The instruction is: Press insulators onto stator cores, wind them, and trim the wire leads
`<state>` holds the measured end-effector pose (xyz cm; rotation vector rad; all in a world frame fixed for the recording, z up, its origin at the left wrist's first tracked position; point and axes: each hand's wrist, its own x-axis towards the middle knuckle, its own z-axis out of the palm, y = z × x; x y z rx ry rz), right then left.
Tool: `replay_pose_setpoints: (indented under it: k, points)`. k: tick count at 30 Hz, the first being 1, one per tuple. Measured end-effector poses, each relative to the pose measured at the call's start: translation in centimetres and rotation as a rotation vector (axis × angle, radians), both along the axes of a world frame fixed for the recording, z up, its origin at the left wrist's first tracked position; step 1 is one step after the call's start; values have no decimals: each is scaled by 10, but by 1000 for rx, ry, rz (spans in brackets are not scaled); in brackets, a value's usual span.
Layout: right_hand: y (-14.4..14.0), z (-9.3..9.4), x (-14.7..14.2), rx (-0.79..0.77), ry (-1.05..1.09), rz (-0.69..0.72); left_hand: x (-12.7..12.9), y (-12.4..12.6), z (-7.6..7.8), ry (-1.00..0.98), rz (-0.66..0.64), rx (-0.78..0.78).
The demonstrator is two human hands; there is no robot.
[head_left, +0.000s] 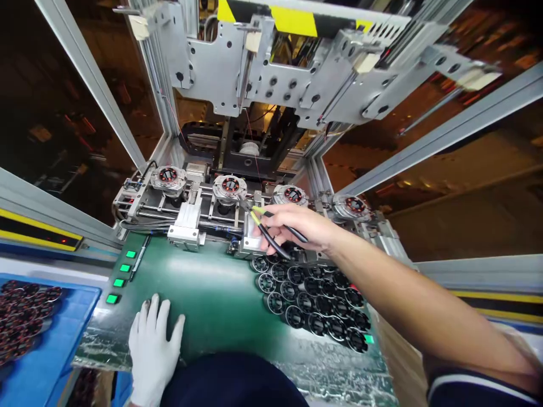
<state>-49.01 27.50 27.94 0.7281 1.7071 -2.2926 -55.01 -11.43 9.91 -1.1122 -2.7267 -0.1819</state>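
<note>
My bare right hand grips a pair of pliers with black and yellow-green handles. The jaws point at the second winding station from the left, close to the motor stator clamped there; whether they touch it I cannot tell. Flat on the green mat, fingers spread, lies my left hand in a white glove, holding nothing. Further stators sit in the other stations: one at the far left, one right of the pliers and one at the far right.
Several black ring-shaped parts stand in rows on the mat's right side. A blue tray at left carries wound parts. Green buttons and a pen-like tool are at the mat's left edge. A metal machine head hangs above.
</note>
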Motion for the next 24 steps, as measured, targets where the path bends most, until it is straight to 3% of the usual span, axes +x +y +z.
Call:
replay_pose_setpoints:
  k: [9, 13, 16, 19, 21, 24]
  points:
    - [5, -5, -9, -43, 1, -5, 0, 0, -2, 11, 0, 9]
    - [4, -6, -9, 56, 36, -13, -2, 0, -1, 17, -11, 9]
    - [-8, 5, 12, 195, 28, 197, -4, 0, -2, 13, -15, -4]
    - [-24, 25, 48, 198, -23, 483, -6, 0, -2, 14, -29, -11]
    - [-25, 35, 70, 191, -47, 483, -8, 0, -1, 27, -38, -2]
    - [2, 39, 90, 236, -58, 310, -10, 4, 0, 37, -53, 5]
